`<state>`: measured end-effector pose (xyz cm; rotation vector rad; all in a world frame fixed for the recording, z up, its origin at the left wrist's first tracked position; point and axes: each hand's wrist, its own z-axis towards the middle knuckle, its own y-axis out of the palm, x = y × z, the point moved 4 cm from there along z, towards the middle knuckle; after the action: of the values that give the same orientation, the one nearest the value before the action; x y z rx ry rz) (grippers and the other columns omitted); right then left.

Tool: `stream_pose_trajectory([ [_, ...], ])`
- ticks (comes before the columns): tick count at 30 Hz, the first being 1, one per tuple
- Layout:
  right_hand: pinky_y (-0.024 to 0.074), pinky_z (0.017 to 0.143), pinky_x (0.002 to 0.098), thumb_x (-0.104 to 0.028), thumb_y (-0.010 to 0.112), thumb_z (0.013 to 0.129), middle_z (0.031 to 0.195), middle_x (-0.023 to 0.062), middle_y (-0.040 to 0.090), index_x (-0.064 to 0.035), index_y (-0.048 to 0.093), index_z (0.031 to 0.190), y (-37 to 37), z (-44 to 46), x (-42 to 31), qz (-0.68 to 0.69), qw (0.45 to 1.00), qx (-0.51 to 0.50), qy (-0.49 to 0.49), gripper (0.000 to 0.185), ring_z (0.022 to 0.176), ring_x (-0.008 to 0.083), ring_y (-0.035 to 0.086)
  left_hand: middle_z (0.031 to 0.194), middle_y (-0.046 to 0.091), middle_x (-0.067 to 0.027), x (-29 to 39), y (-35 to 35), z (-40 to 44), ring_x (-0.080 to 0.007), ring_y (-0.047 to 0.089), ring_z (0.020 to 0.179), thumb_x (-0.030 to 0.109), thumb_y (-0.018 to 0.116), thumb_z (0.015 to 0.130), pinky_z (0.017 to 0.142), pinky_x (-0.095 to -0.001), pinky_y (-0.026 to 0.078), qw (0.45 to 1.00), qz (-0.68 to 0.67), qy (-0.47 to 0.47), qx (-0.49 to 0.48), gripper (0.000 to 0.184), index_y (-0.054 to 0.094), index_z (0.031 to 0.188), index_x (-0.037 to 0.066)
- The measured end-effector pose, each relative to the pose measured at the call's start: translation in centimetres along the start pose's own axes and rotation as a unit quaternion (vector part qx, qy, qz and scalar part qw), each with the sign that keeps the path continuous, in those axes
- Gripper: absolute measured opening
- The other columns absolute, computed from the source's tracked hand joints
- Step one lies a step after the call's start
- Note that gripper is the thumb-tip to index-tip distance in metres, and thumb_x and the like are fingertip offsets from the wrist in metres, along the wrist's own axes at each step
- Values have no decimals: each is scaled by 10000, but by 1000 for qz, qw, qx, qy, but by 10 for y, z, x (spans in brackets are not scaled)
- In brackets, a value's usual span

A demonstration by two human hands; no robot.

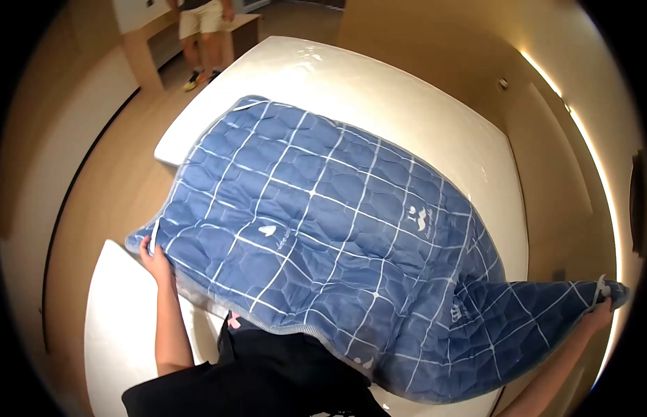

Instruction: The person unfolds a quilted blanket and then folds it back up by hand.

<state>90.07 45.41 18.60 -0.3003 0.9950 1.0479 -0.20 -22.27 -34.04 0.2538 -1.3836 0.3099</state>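
A blue quilted mattress pad [337,181] with white grid lines and small white prints lies spread over a white mattress [448,115]. White straps show at its corners. My left hand [155,260] grips the near left corner, by the white strap. Out to the right, my right hand [600,314] is closed on another corner, lifting it off the mattress so that the pad stretches in a twisted fold. The pad's near edge, with grey trim, runs close against my body. Part of the fingers of both hands is hidden by the fabric.
Another person [201,28] in light shorts stands at the far left beside a wooden desk [243,31]. A wood-toned wall panel [421,42] borders the far side, and a lit wall strip [594,153] curves along the right. Wooden floor [115,177] runs along the left.
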Motion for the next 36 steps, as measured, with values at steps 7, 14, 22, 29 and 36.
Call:
stream_pose_trajectory([
  [7, 555, 925, 361, -115, 544, 927, 1207, 195, 647, 101, 584, 1243, 216, -185, -75, 89, 971, -222, 10, 385, 1060, 288, 666, 1228, 542, -152, -13, -51, -8, -280, 530, 1179, -21, 476, 829, 1058, -368, 381, 991, 95, 78, 55, 481, 575, 1299, -5],
  [14, 514, 839, 313, -72, 534, 880, 1071, 143, 680, 75, 610, 1178, 331, -371, -135, 76, 926, -349, -119, 341, 932, 221, 653, 1150, 522, -202, -79, -61, 9, -342, 553, 1073, 7, 527, 835, 981, -407, 430, 968, 223, 74, 85, 539, 562, 1369, 71],
  [22, 543, 696, 329, -26, 569, 798, 878, 66, 637, -25, 635, 924, 408, -551, -152, 260, 844, -429, 191, 142, 777, 190, 630, 1408, 409, -221, -51, -29, -57, -402, 457, 1244, 140, 652, 838, 1056, -482, 378, 909, 413, -8, -54, 557, 527, 1379, 92],
  [29, 494, 947, 326, 37, 515, 790, 1124, 138, 717, 5, 645, 1231, 306, -916, 11, 97, 484, -854, 166, 461, 1050, 224, 673, 1336, 500, -214, -14, 30, -79, -415, 484, 1211, 119, 676, 777, 1041, -466, 385, 895, 340, 179, -226, 492, 588, 1253, 35],
  [36, 500, 943, 338, -311, 692, 921, 1179, 151, 686, 0, 610, 1280, 261, -863, 2, 86, 348, -878, 317, 482, 1078, 220, 658, 1340, 568, -155, -61, 66, -136, -285, 591, 1170, 279, 577, 982, 966, -375, 511, 839, -271, -270, -387, 442, 535, 1323, 0],
])
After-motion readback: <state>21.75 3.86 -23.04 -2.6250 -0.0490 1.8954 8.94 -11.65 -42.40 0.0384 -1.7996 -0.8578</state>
